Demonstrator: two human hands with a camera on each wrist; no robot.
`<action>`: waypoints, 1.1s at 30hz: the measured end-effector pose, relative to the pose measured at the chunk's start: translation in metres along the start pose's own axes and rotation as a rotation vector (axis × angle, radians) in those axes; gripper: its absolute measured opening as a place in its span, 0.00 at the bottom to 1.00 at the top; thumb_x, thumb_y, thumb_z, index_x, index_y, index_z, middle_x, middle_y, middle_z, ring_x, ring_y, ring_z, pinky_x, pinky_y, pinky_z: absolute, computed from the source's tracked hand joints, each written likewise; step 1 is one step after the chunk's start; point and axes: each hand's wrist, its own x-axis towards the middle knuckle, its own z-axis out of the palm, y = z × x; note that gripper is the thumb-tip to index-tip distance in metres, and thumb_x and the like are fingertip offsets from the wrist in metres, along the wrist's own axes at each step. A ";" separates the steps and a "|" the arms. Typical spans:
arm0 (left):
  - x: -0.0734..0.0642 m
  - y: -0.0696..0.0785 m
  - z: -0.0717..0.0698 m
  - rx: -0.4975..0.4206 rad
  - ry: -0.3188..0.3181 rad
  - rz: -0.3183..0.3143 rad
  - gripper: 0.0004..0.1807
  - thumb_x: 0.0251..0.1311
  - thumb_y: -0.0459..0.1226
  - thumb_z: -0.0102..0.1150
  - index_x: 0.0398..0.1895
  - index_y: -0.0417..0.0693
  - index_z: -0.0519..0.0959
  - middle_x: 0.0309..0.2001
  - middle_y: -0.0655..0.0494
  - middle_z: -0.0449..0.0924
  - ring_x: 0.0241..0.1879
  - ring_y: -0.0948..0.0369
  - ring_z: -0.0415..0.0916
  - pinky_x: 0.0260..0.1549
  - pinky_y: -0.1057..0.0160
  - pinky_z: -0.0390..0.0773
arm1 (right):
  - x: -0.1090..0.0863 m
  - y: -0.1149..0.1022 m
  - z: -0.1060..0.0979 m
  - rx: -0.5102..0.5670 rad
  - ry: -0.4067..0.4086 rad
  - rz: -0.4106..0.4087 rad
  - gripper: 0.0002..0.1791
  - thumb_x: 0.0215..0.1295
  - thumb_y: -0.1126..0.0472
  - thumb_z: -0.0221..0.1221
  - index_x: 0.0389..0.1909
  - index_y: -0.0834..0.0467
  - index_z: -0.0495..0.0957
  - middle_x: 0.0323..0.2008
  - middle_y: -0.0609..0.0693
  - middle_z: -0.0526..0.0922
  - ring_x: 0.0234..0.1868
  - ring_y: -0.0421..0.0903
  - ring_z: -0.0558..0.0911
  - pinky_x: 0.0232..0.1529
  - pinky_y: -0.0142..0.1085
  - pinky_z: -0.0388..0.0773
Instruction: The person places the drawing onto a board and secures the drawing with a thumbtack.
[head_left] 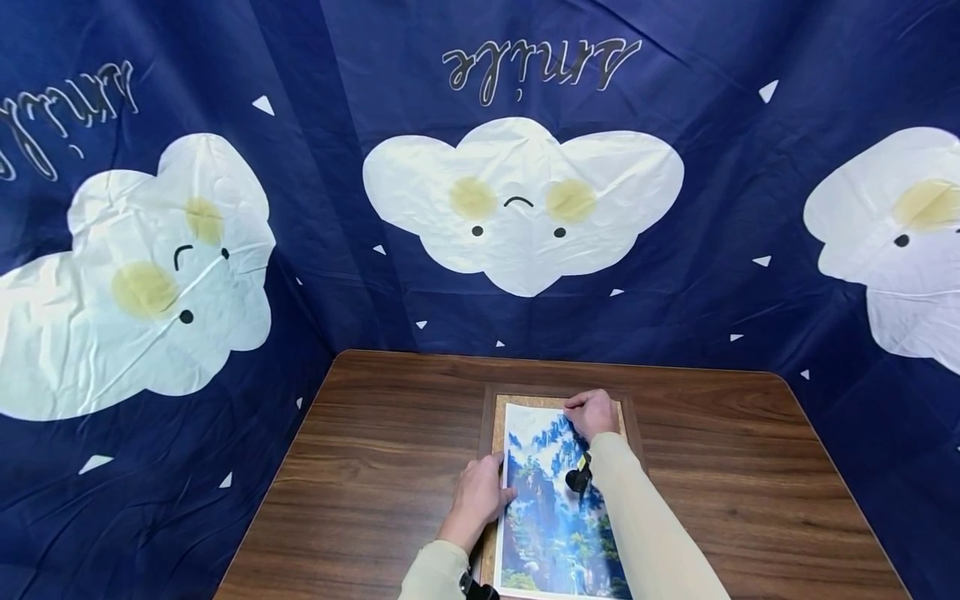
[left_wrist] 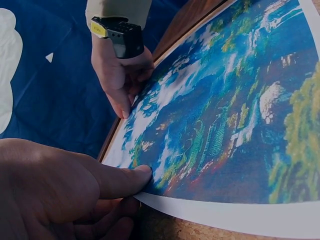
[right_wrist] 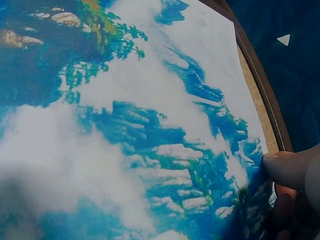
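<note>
A printed landscape picture (head_left: 551,508) of blue mountains and waterfalls, with a white border, lies over a cork board (head_left: 498,421) that has a brown wooden frame (head_left: 633,429). My left hand (head_left: 480,493) pinches the picture's left edge; its thumb (left_wrist: 132,181) presses the printed face while the other fingers curl below the edge. At the far edge, toward the right corner, my right hand (head_left: 594,414) pinches the sheet, thumb (right_wrist: 285,167) on top and fingers partly hidden underneath. Along the left side the sheet's border bows up off the cork (left_wrist: 170,225).
Board and picture rest on a dark wood-grain table (head_left: 375,467). Behind and at both sides hangs a navy curtain (head_left: 315,208) with white cloud faces (head_left: 525,200). Both wrists carry small black devices, such as the right wrist's camera (head_left: 577,479).
</note>
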 end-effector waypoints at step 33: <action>0.000 -0.003 0.003 -0.022 0.017 -0.003 0.33 0.53 0.38 0.82 0.62 0.37 0.82 0.49 0.38 0.87 0.48 0.40 0.84 0.48 0.41 0.82 | 0.008 -0.010 -0.003 -0.035 -0.039 0.110 0.04 0.61 0.61 0.73 0.28 0.53 0.92 0.45 0.56 0.91 0.48 0.58 0.85 0.57 0.56 0.80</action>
